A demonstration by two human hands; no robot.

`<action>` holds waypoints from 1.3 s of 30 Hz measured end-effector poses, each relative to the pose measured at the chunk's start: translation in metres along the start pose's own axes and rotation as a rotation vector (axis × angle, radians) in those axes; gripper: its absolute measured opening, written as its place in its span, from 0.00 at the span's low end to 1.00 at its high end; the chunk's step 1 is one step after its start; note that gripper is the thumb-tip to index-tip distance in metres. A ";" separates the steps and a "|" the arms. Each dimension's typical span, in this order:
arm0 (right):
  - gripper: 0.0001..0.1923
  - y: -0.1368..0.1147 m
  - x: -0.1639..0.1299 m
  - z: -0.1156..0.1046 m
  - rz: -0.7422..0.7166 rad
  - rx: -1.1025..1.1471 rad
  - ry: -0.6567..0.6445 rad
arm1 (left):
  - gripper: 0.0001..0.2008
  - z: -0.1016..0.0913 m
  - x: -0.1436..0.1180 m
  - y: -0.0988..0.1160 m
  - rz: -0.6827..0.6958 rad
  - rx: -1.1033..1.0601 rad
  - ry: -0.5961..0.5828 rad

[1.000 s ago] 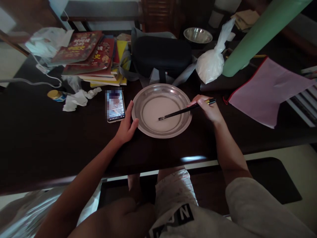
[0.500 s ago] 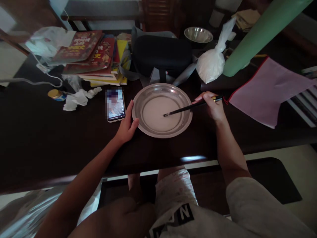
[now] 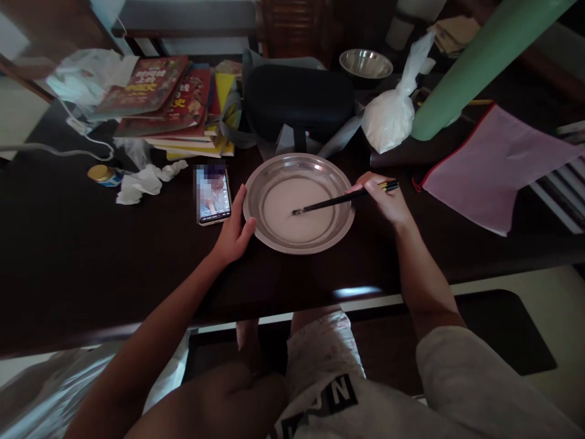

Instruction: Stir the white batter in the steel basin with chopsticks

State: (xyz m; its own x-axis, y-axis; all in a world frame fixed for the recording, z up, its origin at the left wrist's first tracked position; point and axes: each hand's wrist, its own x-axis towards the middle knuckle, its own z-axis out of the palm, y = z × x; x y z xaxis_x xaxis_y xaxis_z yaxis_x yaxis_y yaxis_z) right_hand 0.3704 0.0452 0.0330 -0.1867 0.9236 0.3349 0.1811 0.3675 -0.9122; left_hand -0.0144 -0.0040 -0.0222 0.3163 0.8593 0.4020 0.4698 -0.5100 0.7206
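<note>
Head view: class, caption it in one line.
Right hand dips chopsticks into white liquid in a steel plate; left hand steadies its rim.

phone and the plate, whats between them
In the head view, the left hand lies between the phone and the plate, its fingers against the plate's left rim. Farther up, only bare dark table shows in the gap.

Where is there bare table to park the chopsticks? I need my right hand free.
Bare table lies left of the left hand, below the phone and tissue; another strip runs between the plate and the near edge. Behind the plate it is crowded: books, black case, tied bag.
</note>
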 end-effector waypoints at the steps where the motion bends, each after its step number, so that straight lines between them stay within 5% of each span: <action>1: 0.19 0.000 0.000 0.000 -0.002 -0.006 0.023 | 0.38 0.000 0.000 0.000 0.002 0.005 -0.003; 4: 0.19 0.001 0.000 -0.001 0.040 0.046 0.108 | 0.38 0.000 0.000 0.000 0.003 0.010 -0.008; 10: 0.18 0.001 -0.001 0.000 -0.003 0.016 -0.015 | 0.37 0.000 0.000 -0.001 0.007 0.011 -0.003; 14: 0.19 0.000 0.000 -0.001 0.039 0.048 0.102 | 0.37 -0.001 0.000 -0.001 0.005 0.008 -0.016; 19: 0.20 0.000 0.000 0.001 0.023 0.022 -0.013 | 0.38 -0.001 0.000 -0.001 0.017 0.008 -0.015; 24: 0.17 0.000 -0.001 -0.001 0.028 0.069 0.099 | 0.38 0.000 0.000 -0.001 0.005 0.005 -0.016; 29: 0.19 0.000 -0.001 0.000 0.013 0.030 -0.011 | 0.38 -0.001 0.000 0.000 0.007 0.007 -0.019; 34: 0.17 0.000 -0.001 0.000 0.039 0.069 0.094 | 0.38 -0.001 0.000 0.000 0.001 0.003 -0.019; 39: 0.19 -0.001 -0.001 0.002 0.034 0.034 -0.005 | 0.38 0.000 0.001 0.001 -0.006 -0.002 -0.008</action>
State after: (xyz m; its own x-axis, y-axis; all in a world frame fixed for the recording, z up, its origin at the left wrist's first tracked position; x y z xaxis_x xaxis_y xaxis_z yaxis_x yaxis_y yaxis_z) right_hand 0.3685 0.0435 0.0329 -0.1863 0.9347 0.3026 0.1547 0.3321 -0.9305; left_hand -0.0138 -0.0041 -0.0212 0.3201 0.8622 0.3926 0.4704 -0.5044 0.7241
